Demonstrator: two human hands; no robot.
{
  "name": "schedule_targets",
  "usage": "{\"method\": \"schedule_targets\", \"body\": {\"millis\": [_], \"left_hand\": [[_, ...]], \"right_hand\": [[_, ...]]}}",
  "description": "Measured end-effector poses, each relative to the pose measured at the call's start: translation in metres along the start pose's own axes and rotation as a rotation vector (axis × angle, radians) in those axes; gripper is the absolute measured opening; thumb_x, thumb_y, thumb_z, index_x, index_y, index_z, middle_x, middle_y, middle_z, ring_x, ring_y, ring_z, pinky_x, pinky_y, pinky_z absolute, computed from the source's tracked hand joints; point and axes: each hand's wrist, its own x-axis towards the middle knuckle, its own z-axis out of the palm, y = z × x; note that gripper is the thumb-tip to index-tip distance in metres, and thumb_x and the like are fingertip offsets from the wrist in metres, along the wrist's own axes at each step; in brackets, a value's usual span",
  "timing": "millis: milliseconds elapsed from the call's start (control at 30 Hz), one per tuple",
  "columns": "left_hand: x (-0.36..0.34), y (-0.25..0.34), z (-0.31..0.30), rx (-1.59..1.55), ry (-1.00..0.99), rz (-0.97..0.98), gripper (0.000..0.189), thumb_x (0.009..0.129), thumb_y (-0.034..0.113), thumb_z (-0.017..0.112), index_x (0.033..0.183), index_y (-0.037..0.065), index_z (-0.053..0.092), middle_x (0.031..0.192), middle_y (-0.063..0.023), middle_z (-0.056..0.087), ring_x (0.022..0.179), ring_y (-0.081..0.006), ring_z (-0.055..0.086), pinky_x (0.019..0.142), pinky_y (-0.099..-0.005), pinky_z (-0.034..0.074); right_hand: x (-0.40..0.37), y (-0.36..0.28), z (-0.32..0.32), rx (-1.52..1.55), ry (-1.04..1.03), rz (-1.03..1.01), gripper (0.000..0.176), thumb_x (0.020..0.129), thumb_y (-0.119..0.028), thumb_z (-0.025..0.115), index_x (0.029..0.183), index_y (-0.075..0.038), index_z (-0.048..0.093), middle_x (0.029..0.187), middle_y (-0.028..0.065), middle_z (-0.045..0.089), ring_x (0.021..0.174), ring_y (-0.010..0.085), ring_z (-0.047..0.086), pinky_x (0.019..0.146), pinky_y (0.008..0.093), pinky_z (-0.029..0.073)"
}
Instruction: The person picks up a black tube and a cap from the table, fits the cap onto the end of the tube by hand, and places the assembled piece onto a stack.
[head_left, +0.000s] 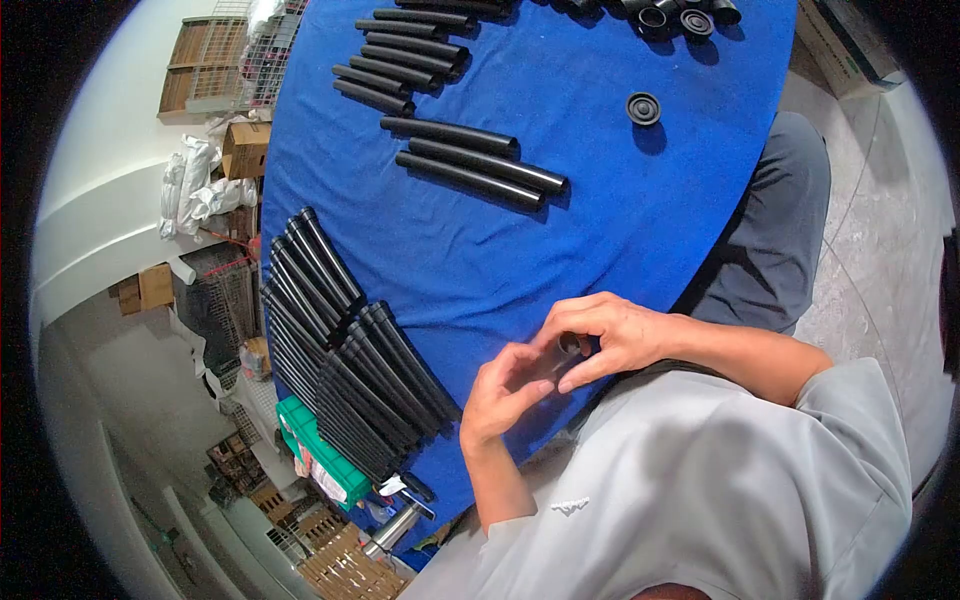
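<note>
My right hand (612, 335) curls round a small dark round part (571, 343), mostly hidden by the fingers. Close against it, my left hand (503, 392) has its fingers bent towards the same spot. Its fingertips are slightly blurred, and what they pinch is hidden. Both hands are just above the blue cloth near the table edge, in front of the grey shirt. Left of them lies a big group of black tubes (375, 385) with collared ends, in overlapping rows.
Three plain black tubes (475, 165) lie mid-table, with several shorter tubes (400, 62) beyond. A black round cap (643, 109) sits alone on the blue cloth (600, 240). More black round fittings (697, 25) stand at the far edge. A green basket (318, 450) and metal cylinder (393, 530) are at lower left.
</note>
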Motion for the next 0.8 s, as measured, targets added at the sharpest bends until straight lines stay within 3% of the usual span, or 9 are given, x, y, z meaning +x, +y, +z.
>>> {"method": "schedule_targets", "body": {"millis": [67, 167, 367, 467, 633, 667, 700, 767, 800], "left_hand": [[-0.001, -0.002, 0.002, -0.118, 0.007, 0.024, 0.039, 0.088, 0.015, 0.077, 0.118, -0.004, 0.062, 0.109, -0.0104, 0.068, 0.098, -0.0172, 0.063, 0.086, -0.0317, 0.050], [0.007, 0.007, -0.004, 0.179, -0.013, 0.252, 0.037, 0.093, 0.021, 0.071, 0.117, -0.006, 0.063, 0.109, -0.0140, 0.067, 0.099, -0.0210, 0.063, 0.088, -0.0342, 0.050], [0.006, 0.012, -0.004, 0.134, -0.051, 0.168, 0.039, 0.099, 0.026, 0.063, 0.121, -0.007, 0.063, 0.109, -0.0144, 0.067, 0.100, -0.0228, 0.064, 0.090, -0.0352, 0.050], [0.001, 0.012, 0.003, -0.038, 0.025, 0.061, 0.037, 0.101, 0.025, 0.062, 0.121, -0.006, 0.064, 0.110, -0.0124, 0.069, 0.099, -0.0210, 0.065, 0.090, -0.0340, 0.051], [0.002, 0.004, 0.007, 0.013, 0.168, 0.053, 0.030, 0.098, 0.016, 0.064, 0.119, -0.005, 0.065, 0.112, -0.0117, 0.070, 0.100, -0.0199, 0.067, 0.091, -0.0327, 0.052], [0.006, 0.001, 0.011, 0.051, 0.232, 0.078, 0.028, 0.097, 0.013, 0.065, 0.118, -0.005, 0.066, 0.113, -0.0121, 0.070, 0.099, -0.0201, 0.067, 0.090, -0.0326, 0.052], [0.013, 0.006, 0.019, 0.231, 0.457, 0.258, 0.023, 0.091, 0.007, 0.068, 0.112, -0.005, 0.067, 0.109, -0.0141, 0.070, 0.096, -0.0221, 0.068, 0.090, -0.0340, 0.053], [0.006, 0.012, 0.028, -0.044, 0.549, 0.467, 0.019, 0.088, 0.004, 0.070, 0.105, -0.005, 0.068, 0.104, -0.0163, 0.071, 0.094, -0.0243, 0.068, 0.088, -0.0359, 0.054], [0.002, 0.012, 0.029, -0.203, 0.405, 0.543, 0.018, 0.087, 0.004, 0.073, 0.103, -0.004, 0.068, 0.103, -0.0179, 0.071, 0.095, -0.0247, 0.068, 0.088, -0.0371, 0.054]], "right_hand": [[0.000, 0.004, 0.003, 0.064, 0.041, -0.019, 0.040, 0.083, -0.031, 0.083, 0.110, -0.005, 0.070, 0.090, 0.0086, 0.064, 0.070, 0.0178, 0.063, 0.061, 0.0315, 0.052], [-0.001, 0.005, 0.004, 0.060, 0.061, -0.031, 0.038, 0.083, -0.032, 0.083, 0.107, -0.005, 0.070, 0.089, 0.0086, 0.063, 0.070, 0.0186, 0.062, 0.060, 0.0320, 0.051], [-0.001, 0.008, 0.002, -0.109, 0.063, -0.001, 0.039, 0.083, -0.034, 0.083, 0.101, -0.003, 0.069, 0.086, 0.0084, 0.063, 0.072, 0.0207, 0.063, 0.063, 0.0332, 0.051], [0.000, -0.001, 0.001, -0.064, 0.064, 0.026, 0.037, 0.083, -0.033, 0.083, 0.100, -0.003, 0.069, 0.086, 0.0082, 0.063, 0.073, 0.0202, 0.062, 0.063, 0.0330, 0.050], [0.000, 0.004, 0.004, 0.000, 0.168, -0.020, 0.031, 0.085, -0.026, 0.080, 0.101, -0.003, 0.069, 0.088, 0.0077, 0.063, 0.073, 0.0179, 0.062, 0.063, 0.0316, 0.050], [-0.002, 0.009, 0.006, -0.041, 0.205, -0.011, 0.030, 0.085, -0.025, 0.080, 0.102, -0.003, 0.069, 0.088, 0.0077, 0.063, 0.074, 0.0174, 0.062, 0.063, 0.0312, 0.050], [-0.002, 0.006, 0.005, -0.086, 0.241, -0.003, 0.029, 0.086, -0.023, 0.079, 0.103, -0.002, 0.069, 0.089, 0.0077, 0.063, 0.074, 0.0170, 0.063, 0.063, 0.0308, 0.051], [-0.005, -0.007, 0.002, -0.019, 0.341, 0.170, 0.023, 0.089, -0.013, 0.076, 0.106, -0.001, 0.068, 0.097, 0.0053, 0.065, 0.082, 0.0123, 0.065, 0.070, 0.0275, 0.053], [-0.003, -0.011, 0.000, 0.068, 0.404, 0.231, 0.021, 0.091, -0.013, 0.075, 0.107, -0.001, 0.067, 0.097, 0.0043, 0.065, 0.082, 0.0115, 0.065, 0.070, 0.0269, 0.053]]}}
